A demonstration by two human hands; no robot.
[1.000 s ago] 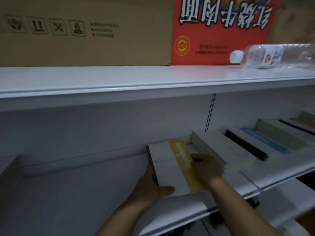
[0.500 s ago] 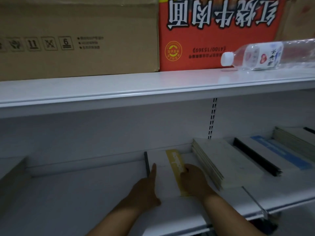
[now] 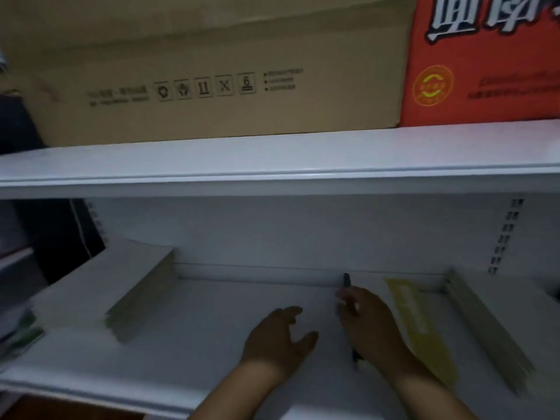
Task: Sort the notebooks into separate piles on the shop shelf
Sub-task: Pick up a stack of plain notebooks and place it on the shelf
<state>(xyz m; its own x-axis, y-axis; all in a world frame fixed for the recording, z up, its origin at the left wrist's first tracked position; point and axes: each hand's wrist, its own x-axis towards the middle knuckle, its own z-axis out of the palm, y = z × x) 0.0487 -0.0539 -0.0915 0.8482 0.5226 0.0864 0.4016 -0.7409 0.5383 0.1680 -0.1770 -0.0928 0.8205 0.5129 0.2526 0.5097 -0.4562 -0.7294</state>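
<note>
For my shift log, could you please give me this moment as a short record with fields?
left hand: open, above the bare shelf
right hand: resting on the yellow-banded notebook by its dark spine
left pile: notebook stack
right pile: second stack, beside the banded notebook
upper shelf: brown carton, red carton

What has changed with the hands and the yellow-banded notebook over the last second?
The left hand has come off the white notebook with the yellow band and now hovers open over the white shelf. The right hand has shifted from the yellow band to the notebook's dark spine edge. The camera view swung left, showing a grey-edged notebook stack. The notebook stayed flat on the shelf.
</note>
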